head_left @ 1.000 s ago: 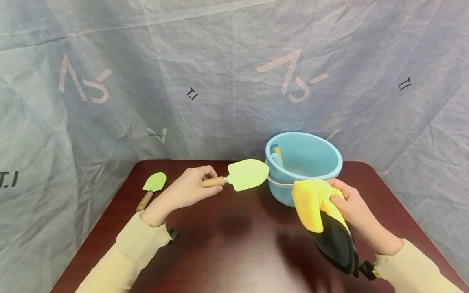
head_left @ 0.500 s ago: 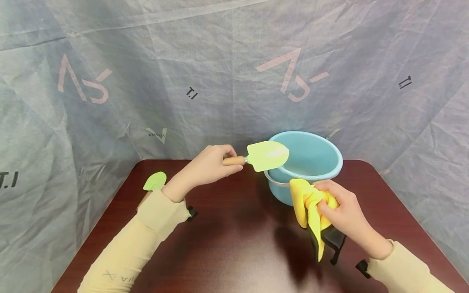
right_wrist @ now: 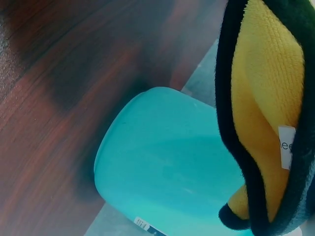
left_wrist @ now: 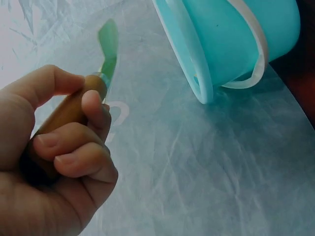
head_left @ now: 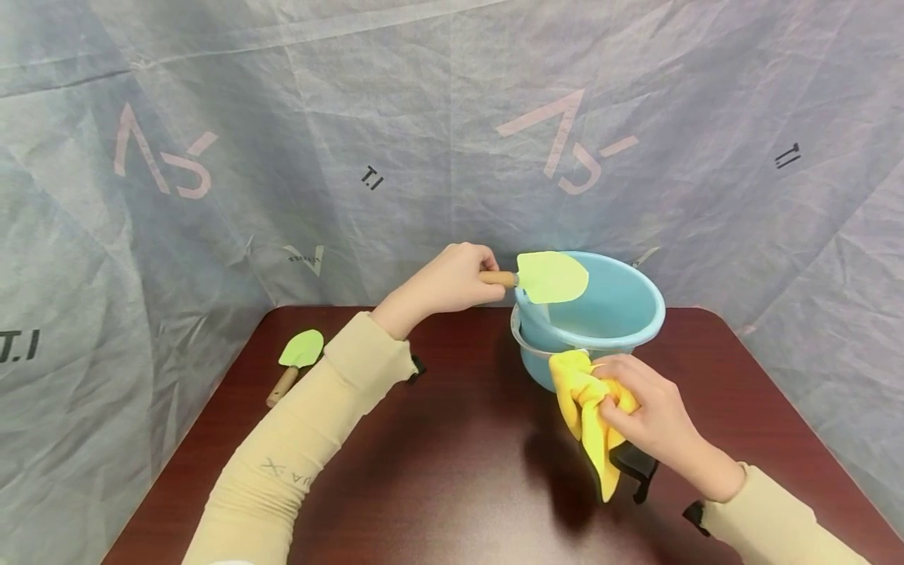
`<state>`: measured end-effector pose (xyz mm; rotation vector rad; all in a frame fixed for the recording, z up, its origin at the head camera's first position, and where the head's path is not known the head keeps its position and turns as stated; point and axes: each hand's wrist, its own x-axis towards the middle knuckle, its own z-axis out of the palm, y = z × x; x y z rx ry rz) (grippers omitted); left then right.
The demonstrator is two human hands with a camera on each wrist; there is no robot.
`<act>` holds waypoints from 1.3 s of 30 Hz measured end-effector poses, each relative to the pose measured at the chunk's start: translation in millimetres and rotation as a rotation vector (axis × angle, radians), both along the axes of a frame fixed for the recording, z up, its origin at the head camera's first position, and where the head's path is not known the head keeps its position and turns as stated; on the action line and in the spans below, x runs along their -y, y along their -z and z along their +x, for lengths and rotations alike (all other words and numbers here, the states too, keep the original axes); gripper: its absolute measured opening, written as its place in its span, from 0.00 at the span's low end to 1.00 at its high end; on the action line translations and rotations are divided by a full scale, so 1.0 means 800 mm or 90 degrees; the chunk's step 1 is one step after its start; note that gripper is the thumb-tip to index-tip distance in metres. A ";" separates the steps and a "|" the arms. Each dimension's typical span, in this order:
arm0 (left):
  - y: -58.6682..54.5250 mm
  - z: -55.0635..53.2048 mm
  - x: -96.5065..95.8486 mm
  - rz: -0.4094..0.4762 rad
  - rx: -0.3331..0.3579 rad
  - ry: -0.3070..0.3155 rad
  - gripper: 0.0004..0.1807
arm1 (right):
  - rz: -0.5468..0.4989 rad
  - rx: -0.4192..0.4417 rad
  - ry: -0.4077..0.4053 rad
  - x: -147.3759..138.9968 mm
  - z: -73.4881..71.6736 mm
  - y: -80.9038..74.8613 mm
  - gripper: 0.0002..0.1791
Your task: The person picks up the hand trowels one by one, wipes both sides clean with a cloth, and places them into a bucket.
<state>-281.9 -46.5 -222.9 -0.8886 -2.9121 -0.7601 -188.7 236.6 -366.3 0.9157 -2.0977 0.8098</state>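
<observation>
My left hand (head_left: 459, 276) grips the wooden handle of a small trowel (head_left: 553, 277) with a light green blade. In the head view the blade overlaps the left rim of a light blue bucket (head_left: 596, 343). The left wrist view shows the fingers curled round the handle (left_wrist: 69, 110), with the bucket (left_wrist: 226, 44) apart from the blade. My right hand (head_left: 646, 404) holds a bunched yellow cloth with black edging (head_left: 586, 392) at the bucket's near side; whether they touch I cannot tell. In the right wrist view the cloth (right_wrist: 268, 73) hangs beside the bucket (right_wrist: 157, 157); the hand is hidden.
A second green trowel (head_left: 302, 349) with a wooden handle lies at the left of the dark red-brown table (head_left: 438, 471). A white carrying handle (head_left: 519, 333) hangs down the bucket's side. Grey printed fabric (head_left: 424, 157) stands behind the table and along both sides.
My left hand has moved up and right with the trowel, bringing its blade over the bucket's left rim. The right hand has shifted slightly left, and the cloth is more bunched with less black showing.
</observation>
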 end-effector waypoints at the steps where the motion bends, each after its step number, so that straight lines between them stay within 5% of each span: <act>1: -0.001 -0.003 -0.005 -0.010 -0.001 0.005 0.08 | 0.006 0.006 0.004 0.000 0.000 0.001 0.17; 8: 0.001 -0.018 -0.039 -0.074 -0.016 0.047 0.09 | 0.035 0.032 0.027 0.005 -0.001 0.004 0.15; 16: 0.014 -0.032 -0.078 -0.070 -0.027 0.080 0.09 | 0.040 0.025 0.019 0.009 -0.004 0.005 0.15; 39: 0.074 -0.052 -0.142 -0.114 0.000 0.043 0.06 | 0.048 0.058 0.023 0.009 -0.003 0.005 0.15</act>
